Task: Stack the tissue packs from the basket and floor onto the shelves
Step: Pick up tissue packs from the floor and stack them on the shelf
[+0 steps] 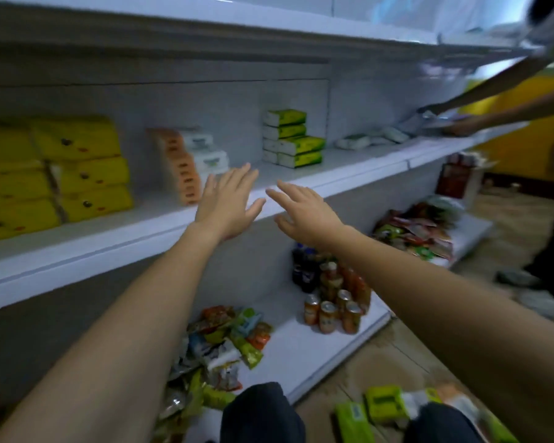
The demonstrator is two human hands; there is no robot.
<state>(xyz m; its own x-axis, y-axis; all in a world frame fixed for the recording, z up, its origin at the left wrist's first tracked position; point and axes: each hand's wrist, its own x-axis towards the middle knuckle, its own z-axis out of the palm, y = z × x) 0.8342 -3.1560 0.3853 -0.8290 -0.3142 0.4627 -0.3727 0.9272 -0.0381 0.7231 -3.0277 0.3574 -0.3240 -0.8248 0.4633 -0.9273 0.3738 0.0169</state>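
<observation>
Green tissue packs (293, 139) stand stacked on the shelf (349, 183); more packs (384, 404) lie on the floor. Left hand (227, 203) and right hand (304, 212) hover empty, fingers spread.

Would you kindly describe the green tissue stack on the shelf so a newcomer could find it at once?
Find the long white middle shelf. Moving right past the yellow packs and the orange packs, the green stack stands by the back wall. Unlike them, it has green faces with white ends, four layers high.

Orange drink cans (328, 316), dark bottles (303, 270) behind them, heaped snack packets (234, 340)
</observation>
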